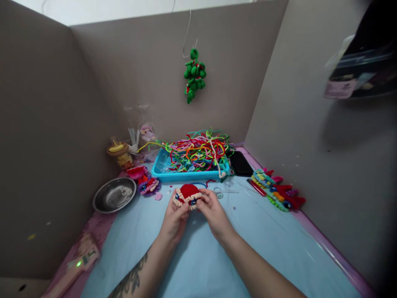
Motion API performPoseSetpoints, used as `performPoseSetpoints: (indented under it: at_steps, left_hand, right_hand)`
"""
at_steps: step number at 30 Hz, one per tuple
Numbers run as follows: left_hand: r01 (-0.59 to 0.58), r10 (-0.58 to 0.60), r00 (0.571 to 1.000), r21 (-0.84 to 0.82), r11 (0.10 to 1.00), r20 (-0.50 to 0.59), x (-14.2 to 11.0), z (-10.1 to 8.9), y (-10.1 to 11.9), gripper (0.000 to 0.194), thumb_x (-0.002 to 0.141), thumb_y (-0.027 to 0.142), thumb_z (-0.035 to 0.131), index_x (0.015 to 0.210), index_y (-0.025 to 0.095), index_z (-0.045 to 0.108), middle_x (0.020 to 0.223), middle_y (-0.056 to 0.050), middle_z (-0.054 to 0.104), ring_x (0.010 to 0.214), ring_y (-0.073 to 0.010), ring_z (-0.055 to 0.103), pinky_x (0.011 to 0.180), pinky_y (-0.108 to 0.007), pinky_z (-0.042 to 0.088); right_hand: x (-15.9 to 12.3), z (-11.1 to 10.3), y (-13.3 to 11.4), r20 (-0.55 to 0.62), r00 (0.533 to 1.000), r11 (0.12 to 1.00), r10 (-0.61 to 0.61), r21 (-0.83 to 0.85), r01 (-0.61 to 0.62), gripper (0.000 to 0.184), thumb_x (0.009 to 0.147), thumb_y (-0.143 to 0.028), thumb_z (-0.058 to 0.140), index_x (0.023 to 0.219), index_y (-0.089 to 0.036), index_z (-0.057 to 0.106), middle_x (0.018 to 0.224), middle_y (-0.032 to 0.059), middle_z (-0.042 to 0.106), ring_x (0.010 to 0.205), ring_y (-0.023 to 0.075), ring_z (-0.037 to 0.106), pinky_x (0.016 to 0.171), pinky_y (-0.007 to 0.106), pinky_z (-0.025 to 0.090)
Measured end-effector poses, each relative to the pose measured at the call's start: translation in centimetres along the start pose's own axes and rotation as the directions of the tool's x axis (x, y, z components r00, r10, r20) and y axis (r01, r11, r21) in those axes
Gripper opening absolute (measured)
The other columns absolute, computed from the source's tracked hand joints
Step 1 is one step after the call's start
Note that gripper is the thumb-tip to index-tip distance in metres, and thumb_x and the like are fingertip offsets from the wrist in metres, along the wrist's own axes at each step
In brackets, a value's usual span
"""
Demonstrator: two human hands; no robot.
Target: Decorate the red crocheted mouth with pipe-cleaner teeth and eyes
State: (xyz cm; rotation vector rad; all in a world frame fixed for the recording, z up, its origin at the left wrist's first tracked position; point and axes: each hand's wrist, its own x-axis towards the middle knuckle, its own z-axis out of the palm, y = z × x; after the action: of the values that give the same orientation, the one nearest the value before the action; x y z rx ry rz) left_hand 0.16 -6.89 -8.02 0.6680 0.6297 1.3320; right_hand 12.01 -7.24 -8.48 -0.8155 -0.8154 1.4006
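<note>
Red yarn piece (pixel 189 191): sitting just below the middle of the frame, over the counter (pixel 254 244), showing a cream bobbled trim and dark blue eye-like spots.
Left hand (pixel 176 216): its fingers are holding the piece's left side (the thumb is lying along the front edge).
Right hand (pixel 214 210): its fingers are pinching the piece's right side.
Blue tray (pixel 189 178): standing at centre, heaping up coloured cords (pixel 198 151).
Metal bowl (pixel 104 201): resting at left, holding small white bits.
Green ornament (pixel 194 74): hanging at upper centre.
</note>
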Motion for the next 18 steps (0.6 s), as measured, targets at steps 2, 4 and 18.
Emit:
performPoseSetpoints:
  at_steps: [2, 4, 18]
  left_hand:
    - [-0.014, 0.014, 1.000, 0.010, 1.000, 0.009, -0.1, 0.1, 0.1, 0.067, 0.064, 0.020, 0.077, 0.123, 0.027, 0.046, 0.119, -0.006, 0.060, 0.109, -0.0208, 0.057, 0.093, -0.031, 0.042]
    - [-0.011, 0.011, 0.999, 0.011, 1.000, 0.048, -0.3, 0.2, 0.2, 0.069, 0.062, 0.023, 0.079, 0.123, 0.025, 0.048, 0.121, -0.006, 0.060, 0.112, -0.0213, 0.055, 0.096, -0.031, 0.040]
    - [0.188, -0.191, 0.981, -0.086, 0.978, -0.026, 0.1, -0.3, 0.6, 0.033, 0.079, 0.028, 0.062, 0.108, 0.014, 0.062, 0.114, -0.010, 0.065, 0.103, -0.0225, 0.061, 0.093, -0.033, 0.046]
  right_hand:
    - [0.1, -0.2, 0.0, -0.025, 0.999, 0.998, 0.040, 0.040, -0.039, 0.042, 0.066, -0.029, 0.073, 0.101, -0.023, 0.051, 0.091, 0.0021, 0.066, 0.084, 0.0175, 0.061, 0.072, 0.028, 0.046]
    - [0.3, -0.5, -0.1, -0.031, 0.994, 0.982, 0.109, 0.159, -0.102, 0.044, 0.063, -0.027, 0.075, 0.101, -0.024, 0.052, 0.090, 0.0009, 0.065, 0.080, 0.0164, 0.061, 0.069, 0.027, 0.046]
    - [1.0, -2.2, -0.3, -0.232, 0.944, 0.926, -0.234, -0.350, 0.143, 0.020, 0.073, -0.033, 0.065, 0.088, -0.022, 0.059, 0.086, 0.0027, 0.060, 0.076, 0.0171, 0.055, 0.070, 0.031, 0.044]
